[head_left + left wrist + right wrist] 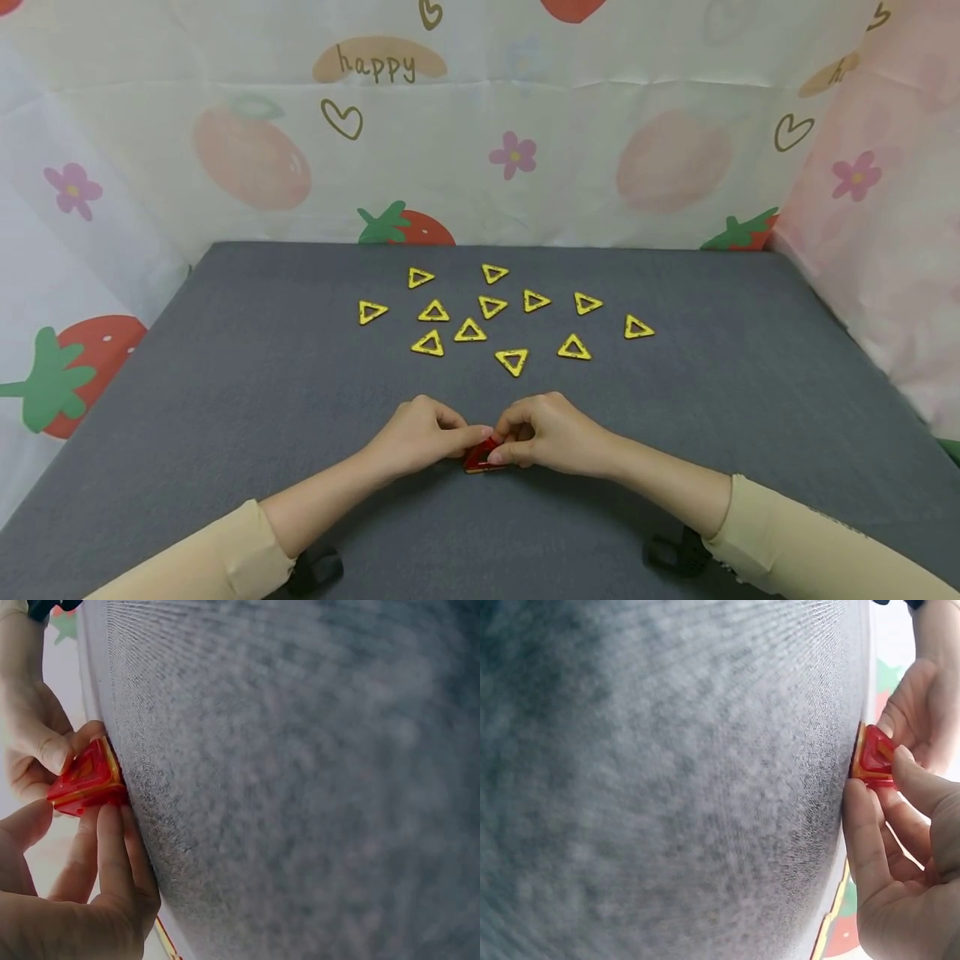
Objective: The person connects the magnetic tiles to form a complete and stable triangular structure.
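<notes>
At the near middle of the table stands a small pyramid of red magnetic triangle tiles (480,458), with a yellow edge along its base in the left wrist view. My left hand (423,433) pinches one side of it, thumb near the top and fingers low on the face. From the other side my right hand (555,437) grips it between thumb and fingers. In the right wrist view the red pyramid (876,756) sits on the cloth between both hands. Fingers hide part of its faces.
Several yellow triangle tiles (470,331) lie scattered flat beyond the hands. The dark grey cloth table (225,375) ends at a printed curtain (465,167) behind and at the sides. Beneath each forearm a black strap or device (318,571) shows.
</notes>
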A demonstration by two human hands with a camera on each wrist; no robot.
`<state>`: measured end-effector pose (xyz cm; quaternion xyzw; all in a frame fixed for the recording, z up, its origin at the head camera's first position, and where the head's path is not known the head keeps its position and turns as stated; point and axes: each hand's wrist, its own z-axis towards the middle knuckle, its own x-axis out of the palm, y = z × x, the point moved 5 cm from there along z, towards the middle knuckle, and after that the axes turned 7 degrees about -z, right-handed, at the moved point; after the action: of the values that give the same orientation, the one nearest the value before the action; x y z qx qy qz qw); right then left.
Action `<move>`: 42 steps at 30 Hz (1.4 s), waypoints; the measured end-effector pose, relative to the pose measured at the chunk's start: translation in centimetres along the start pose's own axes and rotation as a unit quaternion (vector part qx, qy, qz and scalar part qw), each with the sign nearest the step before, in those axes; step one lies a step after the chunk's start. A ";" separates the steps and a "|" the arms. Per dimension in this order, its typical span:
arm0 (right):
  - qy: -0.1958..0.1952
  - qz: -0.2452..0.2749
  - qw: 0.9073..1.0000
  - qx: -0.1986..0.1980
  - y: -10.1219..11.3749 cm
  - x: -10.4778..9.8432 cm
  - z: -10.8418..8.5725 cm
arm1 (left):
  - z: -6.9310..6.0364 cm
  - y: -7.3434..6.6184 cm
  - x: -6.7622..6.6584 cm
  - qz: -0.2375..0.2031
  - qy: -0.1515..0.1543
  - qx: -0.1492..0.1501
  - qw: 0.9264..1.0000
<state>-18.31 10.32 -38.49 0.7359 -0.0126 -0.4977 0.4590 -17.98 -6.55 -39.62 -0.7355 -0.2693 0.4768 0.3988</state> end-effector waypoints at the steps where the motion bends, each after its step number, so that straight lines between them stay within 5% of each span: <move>1: 0.000 0.000 1.000 0.001 0.0 0.0 0.0 | 0.0 0.0 0.0 -0.003 -0.002 -0.006 1.000; 24: -0.023 -0.041 0.998 -0.034 0.1 -0.2 0.1 | -0.1 0.0 -0.3 -0.081 0.008 -0.045 0.996; 33: -0.032 -0.056 0.997 -0.032 -0.1 -1.0 -0.2 | 0.0 0.1 -0.3 -0.111 0.018 -0.017 0.994; 37: -0.046 -0.067 0.996 -0.025 -0.5 -2.1 -0.7 | 0.0 0.2 -0.2 -0.090 0.028 0.006 0.996; 42: -0.073 -0.093 0.993 -0.017 -1.9 -4.5 -1.6 | 0.0 -0.2 -0.4 0.006 0.027 0.062 0.998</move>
<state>-20.16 14.58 -36.42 0.6877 0.0314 -0.5906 0.4211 -18.14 -6.74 -39.21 -0.7238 -0.2241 0.4750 0.4475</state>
